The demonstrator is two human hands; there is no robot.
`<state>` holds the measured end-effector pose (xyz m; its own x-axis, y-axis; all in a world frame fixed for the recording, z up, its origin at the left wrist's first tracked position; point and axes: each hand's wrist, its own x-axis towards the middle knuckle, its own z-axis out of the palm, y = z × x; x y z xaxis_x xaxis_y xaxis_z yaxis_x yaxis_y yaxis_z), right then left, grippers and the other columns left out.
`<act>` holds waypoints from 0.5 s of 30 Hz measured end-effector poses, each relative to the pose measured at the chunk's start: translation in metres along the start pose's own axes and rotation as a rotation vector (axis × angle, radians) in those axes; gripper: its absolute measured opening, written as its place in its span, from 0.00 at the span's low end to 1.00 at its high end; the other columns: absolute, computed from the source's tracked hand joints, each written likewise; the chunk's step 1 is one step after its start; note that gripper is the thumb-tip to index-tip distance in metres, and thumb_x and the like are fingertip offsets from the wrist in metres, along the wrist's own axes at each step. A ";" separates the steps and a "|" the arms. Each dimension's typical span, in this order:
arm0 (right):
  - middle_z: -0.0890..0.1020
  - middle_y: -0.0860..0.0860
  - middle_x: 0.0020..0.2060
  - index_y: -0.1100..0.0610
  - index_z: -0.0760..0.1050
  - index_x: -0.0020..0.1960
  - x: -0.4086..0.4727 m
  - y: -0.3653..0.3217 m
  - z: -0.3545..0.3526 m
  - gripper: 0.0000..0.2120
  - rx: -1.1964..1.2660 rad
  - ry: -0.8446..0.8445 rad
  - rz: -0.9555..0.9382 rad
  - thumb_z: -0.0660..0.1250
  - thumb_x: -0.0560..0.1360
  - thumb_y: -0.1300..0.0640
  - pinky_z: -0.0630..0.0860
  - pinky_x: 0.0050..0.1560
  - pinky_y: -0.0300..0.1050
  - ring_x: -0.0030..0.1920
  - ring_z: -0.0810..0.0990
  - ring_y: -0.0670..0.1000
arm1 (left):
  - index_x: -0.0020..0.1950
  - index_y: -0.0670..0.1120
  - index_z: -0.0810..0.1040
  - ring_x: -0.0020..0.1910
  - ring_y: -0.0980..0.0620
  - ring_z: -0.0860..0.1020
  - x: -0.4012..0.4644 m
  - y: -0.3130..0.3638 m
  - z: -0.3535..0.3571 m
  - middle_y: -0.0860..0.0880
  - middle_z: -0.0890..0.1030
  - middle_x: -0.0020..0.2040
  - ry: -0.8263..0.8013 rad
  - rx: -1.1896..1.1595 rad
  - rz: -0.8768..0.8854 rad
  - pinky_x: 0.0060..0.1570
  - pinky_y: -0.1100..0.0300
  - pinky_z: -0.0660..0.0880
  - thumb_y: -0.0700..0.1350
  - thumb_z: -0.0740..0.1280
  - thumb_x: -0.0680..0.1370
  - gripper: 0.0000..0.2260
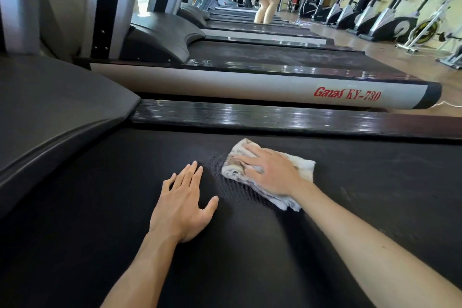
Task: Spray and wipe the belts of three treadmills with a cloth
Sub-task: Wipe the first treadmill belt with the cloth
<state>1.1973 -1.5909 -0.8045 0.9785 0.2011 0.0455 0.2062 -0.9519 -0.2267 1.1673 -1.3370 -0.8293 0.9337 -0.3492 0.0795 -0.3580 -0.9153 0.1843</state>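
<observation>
Right hand (272, 172) is pressing flat, fingers extended, on the folded white-and-brown cloth (300, 167), lying at 2 o'clock from the released left hand (183, 201), both on the black textured treadmill belt (100, 207). Risk: belt rolling under braced weight, cloth bunching.

Left hand (183, 204) and right hand (271, 172): both bare, forearms uncovered behind each wrist; no sleeve, glove, ring or watch

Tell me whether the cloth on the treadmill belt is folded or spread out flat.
Folded. The cloth shows stacked layers along its near edge and forms a thick pad under the flat right hand on the belt.
</observation>
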 end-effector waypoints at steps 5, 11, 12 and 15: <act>0.57 0.48 0.83 0.43 0.59 0.81 0.031 -0.005 -0.004 0.26 -0.021 0.037 0.258 0.52 0.84 0.42 0.58 0.78 0.58 0.79 0.62 0.58 | 0.84 0.49 0.46 0.82 0.57 0.43 0.000 0.000 0.003 0.53 0.44 0.84 -0.001 0.017 -0.002 0.80 0.52 0.45 0.70 0.35 0.69 0.46; 0.56 0.42 0.82 0.37 0.63 0.79 -0.009 -0.021 -0.004 0.22 -0.027 -0.008 -0.020 0.55 0.85 0.44 0.53 0.79 0.53 0.80 0.59 0.52 | 0.84 0.49 0.46 0.82 0.57 0.43 0.001 0.000 0.001 0.53 0.44 0.84 -0.006 -0.004 0.011 0.80 0.53 0.44 0.70 0.35 0.69 0.46; 0.57 0.41 0.82 0.36 0.64 0.79 -0.017 -0.011 -0.006 0.22 -0.017 -0.018 -0.020 0.55 0.85 0.44 0.54 0.78 0.51 0.79 0.61 0.50 | 0.84 0.49 0.46 0.82 0.57 0.43 0.001 -0.001 0.001 0.53 0.44 0.84 0.000 -0.006 0.006 0.80 0.53 0.44 0.70 0.35 0.70 0.46; 0.57 0.41 0.82 0.34 0.63 0.78 -0.013 0.023 -0.007 0.24 -0.054 0.002 0.131 0.48 0.82 0.38 0.61 0.76 0.53 0.77 0.65 0.53 | 0.84 0.49 0.46 0.82 0.56 0.43 0.000 -0.001 0.003 0.53 0.44 0.84 -0.006 0.010 -0.007 0.80 0.52 0.45 0.69 0.41 0.75 0.41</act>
<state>1.1893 -1.6175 -0.8031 0.9971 0.0735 0.0207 0.0760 -0.9811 -0.1777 1.1676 -1.3365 -0.8321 0.9360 -0.3443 0.0728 -0.3518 -0.9196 0.1746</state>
